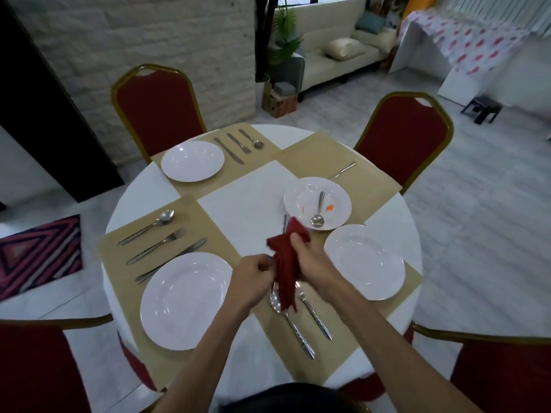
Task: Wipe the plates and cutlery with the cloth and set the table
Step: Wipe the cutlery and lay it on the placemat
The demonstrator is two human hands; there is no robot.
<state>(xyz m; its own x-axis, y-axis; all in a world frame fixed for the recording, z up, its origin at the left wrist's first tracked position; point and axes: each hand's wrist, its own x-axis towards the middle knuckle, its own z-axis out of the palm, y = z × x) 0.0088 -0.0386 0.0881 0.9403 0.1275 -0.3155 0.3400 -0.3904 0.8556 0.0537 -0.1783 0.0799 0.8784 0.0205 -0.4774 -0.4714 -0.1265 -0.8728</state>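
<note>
While we stand over a round white table (238, 210), both of our bare hands meet above its near middle. Our right hand (310, 257) is closed around a dark red cloth (286, 263), thumb on top, with the cloth bunching out above the fingers and hanging down below the fist. Our left hand (253, 275) sits just beside it, fingers curled and pinched on something slim at the cloth's left edge; a thin metal tip (285, 222) pokes out above the cloth, so it seems to be a piece of cutlery wrapped inside, though we cannot tell which piece.

Directly beneath the hanging cloth, a spoon (290, 320) and a second utensil (316, 315) lie side by side on a tan placemat (274, 347). A clean white plate (364, 262) rests just right of our right hand. Beyond it, a smaller plate (304, 201) with orange smears holds another spoon (317, 210).

To our left, a large plate (186, 301) sits with a knife (170, 260), fork (155, 248) and spoon (147, 228) laid beside it. At the far setting, a plate (192, 161) sits with three utensils (238, 144) alongside. Red chairs (155, 108) with gold frames ring the table.
</note>
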